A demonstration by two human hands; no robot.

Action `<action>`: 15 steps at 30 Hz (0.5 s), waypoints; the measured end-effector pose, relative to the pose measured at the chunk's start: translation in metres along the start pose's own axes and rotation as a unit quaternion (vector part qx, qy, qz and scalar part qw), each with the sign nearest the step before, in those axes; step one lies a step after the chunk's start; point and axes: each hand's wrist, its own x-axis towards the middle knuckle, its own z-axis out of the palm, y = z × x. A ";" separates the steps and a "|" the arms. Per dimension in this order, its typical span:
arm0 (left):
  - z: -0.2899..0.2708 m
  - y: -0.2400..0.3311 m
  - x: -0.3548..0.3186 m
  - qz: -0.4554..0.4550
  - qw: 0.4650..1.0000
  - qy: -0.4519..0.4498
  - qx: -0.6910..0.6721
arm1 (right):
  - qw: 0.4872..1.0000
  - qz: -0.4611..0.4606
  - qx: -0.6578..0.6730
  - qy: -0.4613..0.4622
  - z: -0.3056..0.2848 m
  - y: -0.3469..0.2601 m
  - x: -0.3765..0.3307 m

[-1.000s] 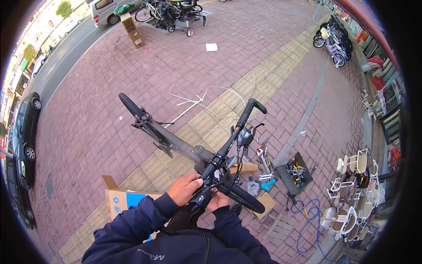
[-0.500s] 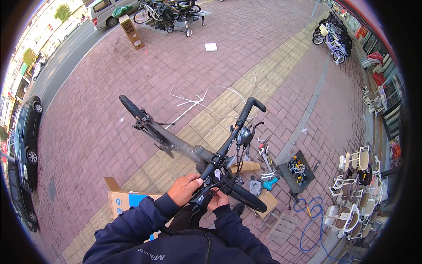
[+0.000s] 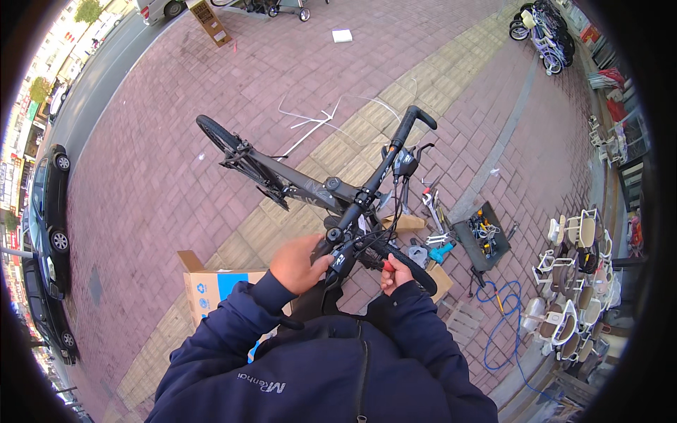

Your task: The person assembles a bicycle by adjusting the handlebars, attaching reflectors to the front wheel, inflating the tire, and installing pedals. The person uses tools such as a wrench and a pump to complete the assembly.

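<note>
A dark bicycle (image 3: 307, 190) stands in front of me, its frame running to the upper left. Its black handlebar (image 3: 377, 180) crosses toward me, with a brake and shift lever (image 3: 342, 261) near my body. My left hand (image 3: 296, 264), slightly blurred, is wrapped round the near end of the handlebar beside that lever. Beside the front wheel (image 3: 416, 271), my right hand (image 3: 396, 276) is closed on a red-handled tool (image 3: 388, 266); its tip is too small to make out. Black cables (image 3: 381, 236) loop between the handlebar and the wheel.
A grey toolbox (image 3: 483, 236) of tools lies to the right, with wrenches (image 3: 431, 204) and a turquoise tool (image 3: 441, 252) nearby. A blue hose (image 3: 486, 352) coils near white child seats (image 3: 564, 317). An opened cardboard box (image 3: 201, 289) is at my left; white straps (image 3: 314, 123) lie beyond the bicycle.
My right hand has come out from under the handlebar to the right, and the red-handled tool now shows in it. My left hand has shifted slightly left. The whole view has tilted down.
</note>
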 end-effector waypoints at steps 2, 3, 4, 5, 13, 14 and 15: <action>0.003 -0.002 0.001 0.010 0.999 0.032 0.001 | 0.998 -0.015 -0.047 0.045 -0.012 -0.011 -0.013; 0.005 -0.004 0.002 0.034 0.998 0.060 0.002 | 0.994 -0.027 -0.074 0.070 -0.019 -0.016 -0.019; 0.007 -0.006 0.004 0.022 0.998 0.060 0.005 | 0.992 -0.034 -0.088 0.079 -0.026 -0.022 -0.026; 0.009 -0.008 0.007 0.030 0.997 0.073 0.008 | 0.991 -0.039 -0.093 0.085 -0.033 -0.027 -0.031; 0.015 -0.015 0.011 0.190 0.965 0.121 0.134 | 0.990 -0.046 -0.079 0.108 -0.074 -0.034 -0.077; 0.015 -0.015 0.011 0.172 0.970 0.112 0.129 | 0.989 -0.052 -0.079 0.117 -0.075 -0.034 -0.080; 0.015 -0.016 0.011 0.158 0.974 0.108 0.123 | 0.990 -0.049 -0.073 0.111 -0.077 -0.034 -0.083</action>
